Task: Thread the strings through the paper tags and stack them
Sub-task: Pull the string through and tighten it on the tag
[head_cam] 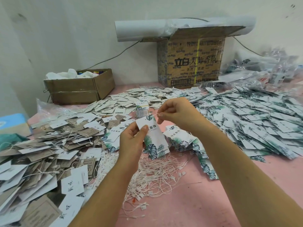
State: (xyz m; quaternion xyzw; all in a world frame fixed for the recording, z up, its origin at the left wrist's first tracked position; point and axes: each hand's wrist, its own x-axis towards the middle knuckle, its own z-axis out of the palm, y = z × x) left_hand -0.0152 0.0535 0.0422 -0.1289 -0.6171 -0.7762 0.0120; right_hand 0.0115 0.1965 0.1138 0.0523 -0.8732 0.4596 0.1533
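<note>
From where I stand, the person's left hand [131, 140] grips a leaf-printed tag [154, 138] by its left edge, thumb on the printed face and fingers curled behind. The tag is lifted above the pink table [221, 202]. Its long axis runs from the top corner near the other hand down and to the right. There may be more than one card in that grip; I can't quite tell. The right hand [177, 114] is just above and to the right of the tag's top end, thumb and forefinger pinching a thin white string [155, 115]. The string runs leftward from the fingertips to the tag's upper corner, where the hole should be. So the right hand is nearer the hole, and I'd say a pull up and to the right, away from the tag's top, would draw the string through. More loose strings [155, 176] lie tangled on the table below, and a heap of leaf tags [249, 123] spreads to the right
</note>
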